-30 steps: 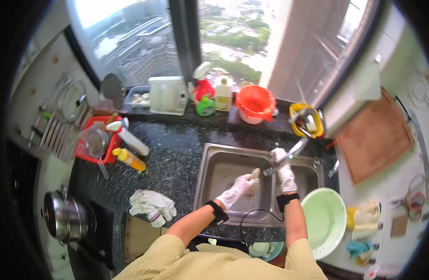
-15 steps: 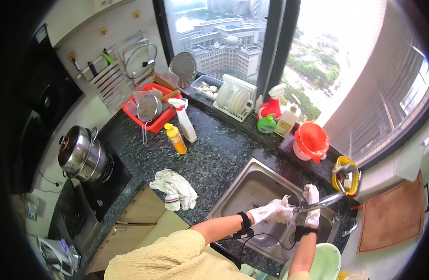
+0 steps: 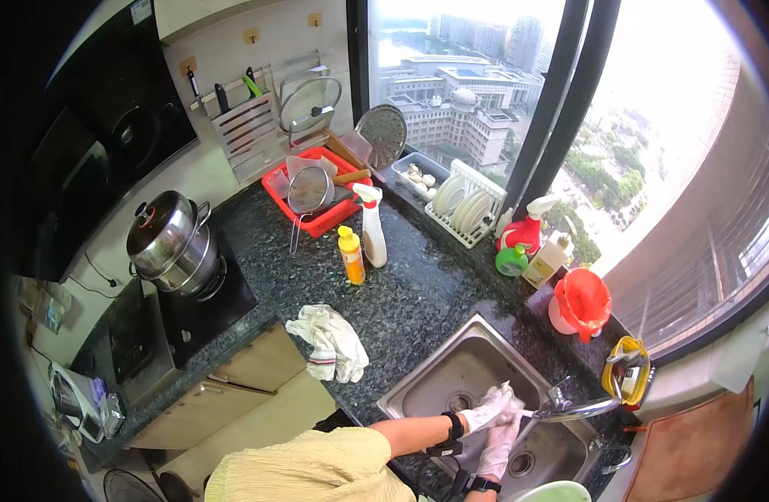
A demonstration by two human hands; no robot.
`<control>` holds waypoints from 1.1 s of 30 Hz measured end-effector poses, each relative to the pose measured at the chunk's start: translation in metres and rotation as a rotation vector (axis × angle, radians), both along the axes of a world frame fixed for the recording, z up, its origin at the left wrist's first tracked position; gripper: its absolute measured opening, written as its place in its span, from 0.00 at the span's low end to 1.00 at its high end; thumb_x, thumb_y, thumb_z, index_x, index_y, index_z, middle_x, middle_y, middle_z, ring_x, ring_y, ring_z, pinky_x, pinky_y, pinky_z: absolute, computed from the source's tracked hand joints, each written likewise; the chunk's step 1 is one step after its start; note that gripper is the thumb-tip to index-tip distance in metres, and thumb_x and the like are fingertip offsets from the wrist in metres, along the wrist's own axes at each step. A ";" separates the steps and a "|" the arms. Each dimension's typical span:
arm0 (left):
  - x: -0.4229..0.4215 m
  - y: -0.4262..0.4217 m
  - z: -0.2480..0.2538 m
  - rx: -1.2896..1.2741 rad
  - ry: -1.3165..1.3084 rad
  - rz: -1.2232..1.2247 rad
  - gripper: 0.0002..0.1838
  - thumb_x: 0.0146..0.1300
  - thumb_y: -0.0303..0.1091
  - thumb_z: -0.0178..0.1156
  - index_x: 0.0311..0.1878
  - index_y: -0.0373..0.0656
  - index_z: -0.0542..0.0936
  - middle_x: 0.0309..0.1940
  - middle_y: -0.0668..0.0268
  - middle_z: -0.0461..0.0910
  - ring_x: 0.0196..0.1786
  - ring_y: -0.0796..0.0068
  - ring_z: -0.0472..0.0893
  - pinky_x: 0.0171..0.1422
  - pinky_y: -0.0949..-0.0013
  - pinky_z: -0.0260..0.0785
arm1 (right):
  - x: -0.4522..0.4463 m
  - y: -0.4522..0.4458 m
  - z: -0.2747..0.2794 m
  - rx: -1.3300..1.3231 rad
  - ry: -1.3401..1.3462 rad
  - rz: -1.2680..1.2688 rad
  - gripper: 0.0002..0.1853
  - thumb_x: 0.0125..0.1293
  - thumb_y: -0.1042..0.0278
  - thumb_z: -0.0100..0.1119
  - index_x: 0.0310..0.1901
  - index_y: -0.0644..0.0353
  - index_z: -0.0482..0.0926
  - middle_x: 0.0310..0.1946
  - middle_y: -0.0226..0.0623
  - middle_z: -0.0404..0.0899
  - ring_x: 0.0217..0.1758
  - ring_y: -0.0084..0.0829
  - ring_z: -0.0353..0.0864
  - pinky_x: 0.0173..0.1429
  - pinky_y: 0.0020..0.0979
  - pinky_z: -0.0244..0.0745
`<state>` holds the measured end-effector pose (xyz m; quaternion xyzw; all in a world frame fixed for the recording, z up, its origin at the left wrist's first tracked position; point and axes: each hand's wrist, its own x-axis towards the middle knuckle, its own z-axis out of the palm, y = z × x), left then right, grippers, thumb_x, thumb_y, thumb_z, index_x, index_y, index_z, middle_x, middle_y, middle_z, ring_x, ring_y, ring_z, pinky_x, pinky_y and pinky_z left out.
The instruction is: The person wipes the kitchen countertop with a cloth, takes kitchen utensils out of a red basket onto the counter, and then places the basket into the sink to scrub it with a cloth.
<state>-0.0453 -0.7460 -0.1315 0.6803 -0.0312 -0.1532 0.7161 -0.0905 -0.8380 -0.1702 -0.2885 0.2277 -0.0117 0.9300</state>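
Observation:
My left hand (image 3: 490,410), in a wet white glove, is over the sink (image 3: 430,368) just left of the faucet's spout. Its fingers are curled, and a whitish bunched shape shows at them; glove or cloth, I cannot tell. Close below it is my right hand (image 3: 501,437), gloved too, touching or nearly touching the left, fingers bent and partly hidden. The metal faucet (image 3: 581,410) reaches over the divider toward both hands. Black bands circle both wrists.
A crumpled white cloth (image 3: 330,343) lies on the dark counter. Behind it stand a yellow bottle (image 3: 352,255) and a white spray bottle (image 3: 373,230). A red-lined bin (image 3: 580,303) and yellow basket (image 3: 627,371) line the sink's far side. A steel pot (image 3: 173,243) sits on the stove.
My right hand has come down from behind the faucet, near its lever, to beside my left hand. The faucet's lever is now exposed. The whole view has shifted.

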 end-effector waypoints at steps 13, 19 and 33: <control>-0.016 0.005 -0.007 -0.514 0.237 -0.261 0.10 0.73 0.33 0.40 0.45 0.44 0.72 0.38 0.66 0.67 0.43 0.72 0.70 0.49 0.70 0.68 | 0.011 0.030 0.027 -0.708 0.073 -0.176 0.10 0.63 0.74 0.48 0.23 0.56 0.70 0.21 0.28 0.69 0.21 0.24 0.67 0.24 0.31 0.64; -0.035 0.023 0.029 -0.295 -0.041 -0.161 0.16 0.74 0.39 0.40 0.53 0.43 0.75 0.47 0.63 0.73 0.50 0.70 0.72 0.57 0.70 0.66 | 0.040 -0.022 -0.063 -0.467 -0.015 -0.266 0.11 0.66 0.70 0.49 0.24 0.53 0.68 0.20 0.26 0.66 0.22 0.24 0.68 0.25 0.28 0.66; -0.008 0.026 0.016 -0.022 -0.187 -0.367 0.22 0.73 0.36 0.47 0.67 0.42 0.67 0.63 0.66 0.69 0.66 0.74 0.67 0.71 0.70 0.57 | 0.040 0.019 0.036 -0.642 0.010 -0.244 0.10 0.66 0.67 0.51 0.26 0.52 0.66 0.21 0.28 0.67 0.22 0.24 0.68 0.23 0.30 0.66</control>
